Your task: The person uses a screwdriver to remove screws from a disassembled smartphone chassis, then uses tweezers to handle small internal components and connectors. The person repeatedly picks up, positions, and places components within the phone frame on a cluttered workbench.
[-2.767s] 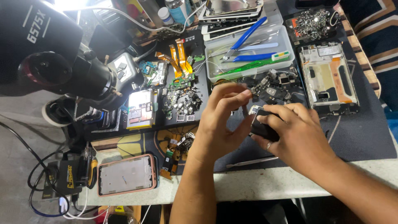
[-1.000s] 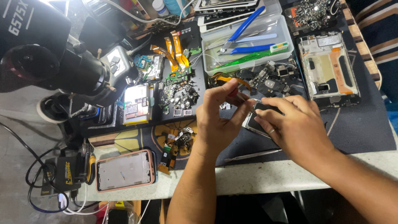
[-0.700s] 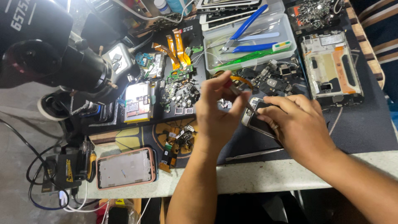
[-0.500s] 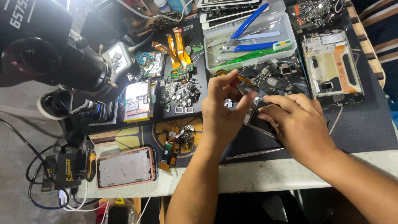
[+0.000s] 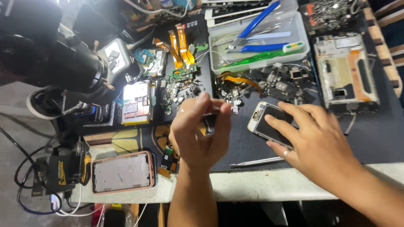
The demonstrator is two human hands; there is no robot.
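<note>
Head view: at frame centre the left hand [image 5: 198, 134] pinches a small, blurred dark part [image 5: 210, 112] in a closed grip. The right hand [image 5: 313, 138], fingers spread open, presses the white-framed phone body [image 5: 269, 124] flat on the dark desk mat [image 5: 374, 138]. The tiny part could slip and vanish among the loose metal scraps [image 5: 181, 90].

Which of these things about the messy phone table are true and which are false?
1. The right hand rests on a phone lying on the dark mat. True.
2. The left hand is flat on the table. False: it is raised, fingertips pinched together on something too small to tell.
3. The blue-handled pliers lie in a clear tray. True.
4. The pink phone frame is in the right hand. False: it lies alone near the table's front edge.
5. A thin metal tool lies on the mat between the hands. True.
</note>
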